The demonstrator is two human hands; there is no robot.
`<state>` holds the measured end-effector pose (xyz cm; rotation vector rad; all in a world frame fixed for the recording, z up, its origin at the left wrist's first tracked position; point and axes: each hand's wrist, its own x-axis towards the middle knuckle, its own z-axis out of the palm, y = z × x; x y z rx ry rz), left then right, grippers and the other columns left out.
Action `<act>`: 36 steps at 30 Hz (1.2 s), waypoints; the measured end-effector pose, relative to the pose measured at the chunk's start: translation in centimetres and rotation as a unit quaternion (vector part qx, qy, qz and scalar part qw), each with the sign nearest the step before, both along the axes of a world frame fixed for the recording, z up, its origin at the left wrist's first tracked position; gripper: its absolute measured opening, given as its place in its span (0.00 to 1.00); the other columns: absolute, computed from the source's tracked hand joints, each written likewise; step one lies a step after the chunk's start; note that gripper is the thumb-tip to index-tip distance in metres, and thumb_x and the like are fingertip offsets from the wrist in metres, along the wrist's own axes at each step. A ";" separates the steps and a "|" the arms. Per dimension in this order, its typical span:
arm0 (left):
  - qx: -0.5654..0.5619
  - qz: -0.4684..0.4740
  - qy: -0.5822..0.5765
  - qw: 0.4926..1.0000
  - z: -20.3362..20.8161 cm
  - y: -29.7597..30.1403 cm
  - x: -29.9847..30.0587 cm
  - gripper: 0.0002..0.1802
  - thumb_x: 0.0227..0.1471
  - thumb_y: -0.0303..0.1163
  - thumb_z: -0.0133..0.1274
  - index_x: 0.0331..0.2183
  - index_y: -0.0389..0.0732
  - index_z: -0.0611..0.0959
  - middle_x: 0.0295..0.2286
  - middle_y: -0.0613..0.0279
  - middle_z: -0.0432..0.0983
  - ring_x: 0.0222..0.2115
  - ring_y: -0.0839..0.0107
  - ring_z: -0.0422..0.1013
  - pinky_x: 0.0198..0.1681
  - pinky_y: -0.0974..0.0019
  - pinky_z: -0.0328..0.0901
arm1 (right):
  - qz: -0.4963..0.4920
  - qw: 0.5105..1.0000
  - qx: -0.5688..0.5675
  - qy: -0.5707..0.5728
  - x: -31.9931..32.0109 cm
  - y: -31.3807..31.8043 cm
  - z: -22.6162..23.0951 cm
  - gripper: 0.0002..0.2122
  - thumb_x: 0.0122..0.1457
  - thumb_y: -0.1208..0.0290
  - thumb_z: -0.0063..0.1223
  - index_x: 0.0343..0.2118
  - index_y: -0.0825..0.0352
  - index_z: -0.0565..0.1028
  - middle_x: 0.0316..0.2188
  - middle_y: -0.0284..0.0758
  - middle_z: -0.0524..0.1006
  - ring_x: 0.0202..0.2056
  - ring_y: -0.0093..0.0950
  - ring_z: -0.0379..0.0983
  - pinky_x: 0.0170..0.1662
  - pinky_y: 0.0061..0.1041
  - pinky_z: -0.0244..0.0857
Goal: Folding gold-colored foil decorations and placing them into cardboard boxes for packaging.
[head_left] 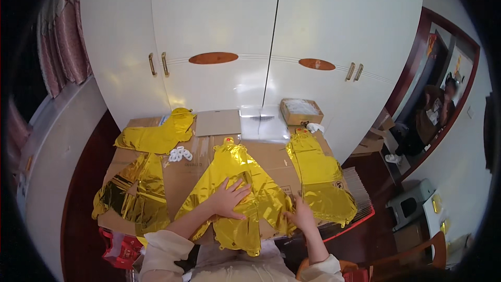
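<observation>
Cream-white sleeves (168,245) at near edge of brown cardboard-covered surface (180,177). Left hand (229,199) spread, palm down on shiny gold foil sheet with slanting side flaps (235,235); sheet lies mid-surface, lower end reaching past near edge. Right hand (301,215) at sheet's right flap, close to near edge, fingers bent; can't tell if pinching. Creased gold foil triangle (138,188) along left edge; elongated gold foil piece (156,138) at far left corner, white plastic rings (180,154) just beside. Far edge: clear plastic sheets (264,130), open brown cardboard box (300,119) toward right corner. Long gold foil piece (318,172) along right edge.
</observation>
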<state>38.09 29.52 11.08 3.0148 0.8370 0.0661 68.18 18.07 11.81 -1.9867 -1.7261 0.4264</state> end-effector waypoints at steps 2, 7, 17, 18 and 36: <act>0.007 -0.002 -0.007 1.000 -0.1 -0.2 -0.2 0.57 0.44 0.76 0.44 0.61 0.40 0.62 0.64 0.56 0.52 0.66 0.52 0.45 0.63 0.33 0.37 | 0.028 1.000 0.015 0.003 0.6 0.1 -0.8 0.32 0.48 0.65 0.66 0.57 0.61 0.65 0.36 0.45 0.76 0.38 0.46 0.75 0.43 0.40 0.69; -0.001 0.000 -0.016 1.000 -0.1 -0.3 -0.2 0.57 0.44 0.76 0.45 0.61 0.40 0.64 0.64 0.55 0.52 0.66 0.52 0.45 0.64 0.33 0.36 | 0.029 0.989 0.050 0.139 -1.0 -1.5 3.1 0.29 0.50 0.69 0.63 0.56 0.63 0.65 0.29 0.40 0.76 0.31 0.36 0.76 0.35 0.32 0.69; -0.015 0.031 -0.147 0.988 1.1 0.4 -0.3 0.35 0.54 0.50 0.53 0.56 0.37 0.68 0.57 0.51 0.63 0.62 0.53 0.54 0.63 0.47 0.48 | 0.197 0.968 0.152 -0.035 -12.6 -2.3 4.6 0.24 0.51 0.75 0.55 0.54 0.61 0.70 0.27 0.33 0.74 0.29 0.32 0.75 0.30 0.31 0.70; -0.013 0.044 -0.191 0.980 1.6 0.2 -0.4 0.34 0.54 0.47 0.54 0.56 0.37 0.69 0.55 0.51 0.67 0.60 0.54 0.58 0.62 0.50 0.51 | 0.198 0.966 0.145 -0.082 -13.1 -2.4 4.7 0.24 0.51 0.75 0.54 0.54 0.60 0.70 0.26 0.32 0.73 0.29 0.31 0.74 0.30 0.31 0.70; -0.290 0.244 -0.275 0.884 1.7 -0.9 -1.6 0.34 0.47 0.33 0.60 0.56 0.44 0.69 0.19 0.62 0.69 0.21 0.70 0.68 0.27 0.65 0.65 | 0.220 0.955 0.177 0.095 -5.9 4.2 -0.1 0.18 0.57 0.67 0.56 0.50 0.65 0.74 0.48 0.40 0.76 0.51 0.40 0.70 0.54 0.37 0.63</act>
